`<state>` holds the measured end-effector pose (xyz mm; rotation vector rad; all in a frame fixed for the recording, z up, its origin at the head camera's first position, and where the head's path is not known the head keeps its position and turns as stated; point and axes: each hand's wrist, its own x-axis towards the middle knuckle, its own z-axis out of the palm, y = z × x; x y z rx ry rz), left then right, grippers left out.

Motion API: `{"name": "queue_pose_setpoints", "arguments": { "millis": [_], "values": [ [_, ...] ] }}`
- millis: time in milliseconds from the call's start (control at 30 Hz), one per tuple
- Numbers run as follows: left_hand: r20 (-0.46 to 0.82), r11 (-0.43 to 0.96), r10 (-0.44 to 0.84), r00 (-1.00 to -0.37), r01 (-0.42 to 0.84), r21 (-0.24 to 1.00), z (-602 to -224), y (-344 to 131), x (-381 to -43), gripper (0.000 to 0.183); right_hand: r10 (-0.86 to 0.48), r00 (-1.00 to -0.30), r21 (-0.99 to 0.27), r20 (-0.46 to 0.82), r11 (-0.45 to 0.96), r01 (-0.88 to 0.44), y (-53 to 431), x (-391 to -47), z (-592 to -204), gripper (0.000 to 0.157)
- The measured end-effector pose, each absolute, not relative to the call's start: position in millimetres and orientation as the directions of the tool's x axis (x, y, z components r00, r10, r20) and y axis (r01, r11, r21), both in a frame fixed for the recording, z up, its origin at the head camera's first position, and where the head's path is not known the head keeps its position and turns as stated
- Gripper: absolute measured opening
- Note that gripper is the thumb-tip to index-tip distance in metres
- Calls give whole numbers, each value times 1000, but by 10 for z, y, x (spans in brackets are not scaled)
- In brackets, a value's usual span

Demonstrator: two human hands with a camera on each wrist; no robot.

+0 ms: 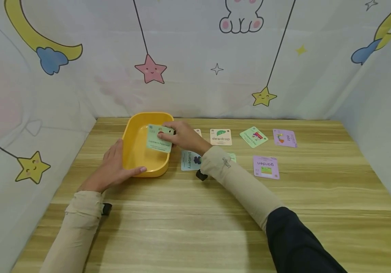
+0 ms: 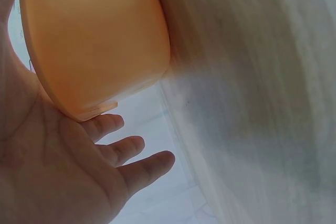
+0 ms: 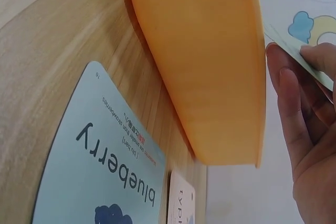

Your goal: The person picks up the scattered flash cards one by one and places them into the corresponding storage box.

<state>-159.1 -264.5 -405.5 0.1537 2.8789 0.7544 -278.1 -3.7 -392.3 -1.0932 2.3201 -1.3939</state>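
Left hand [image 1: 111, 167] is sitting at 8 o'clock on the yellow tray [image 1: 134, 153]; I'm bracing its outer wall, fingers [image 2: 149, 171] spread, thumb lying at the 6 o'clock rim. Right hand [image 1: 189, 135] is reaching in from 3 o'clock; I'm pinching the green Lantern Festival card [image 1: 159, 145] between thumb and fingers, thumb on the printed face. Card is hanging face up over the tray's 2-to-3 o'clock part, above rim level by the right wrist view.

Doing it well, I'd say: bringing the card toward the tray's centre, so its edge isn't snagging on the rim, then easing the pinch low down. Light pressure from the left, so the tray isn't sliding or tipping. Watching my right sleeve [image 1: 231, 176] too: it is crossing a half-hidden green card [image 1: 232, 156], and the blueberry card [image 1: 187, 161] is lying just beside the tray at 4 o'clock.

Rest on the counter [image 1: 181, 227]: dewdrop card [image 1: 220, 137], Children's Day card [image 1: 254, 137] and zoo card [image 1: 285, 138] are lying toward 3 o'clock; garden card [image 1: 266, 167] is lying nearer 4, lettering upside down.
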Motion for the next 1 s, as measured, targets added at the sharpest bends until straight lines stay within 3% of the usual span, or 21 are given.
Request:
{"name": "queue_pose_setpoints", "arguments": {
  "millis": [433,1000],
  "values": [
    [-123,869,136,-983,59,492,-4071,-2653,-1591,132,-681,-708,-760,184,359,-542,-140,-2799,-3940,21],
    [-132,864,135,-982,52,500,-4053,-2654,-1587,132,-708,-684,-739,176,364,-566,-227,-2834,-3961,22]
  ]
}}
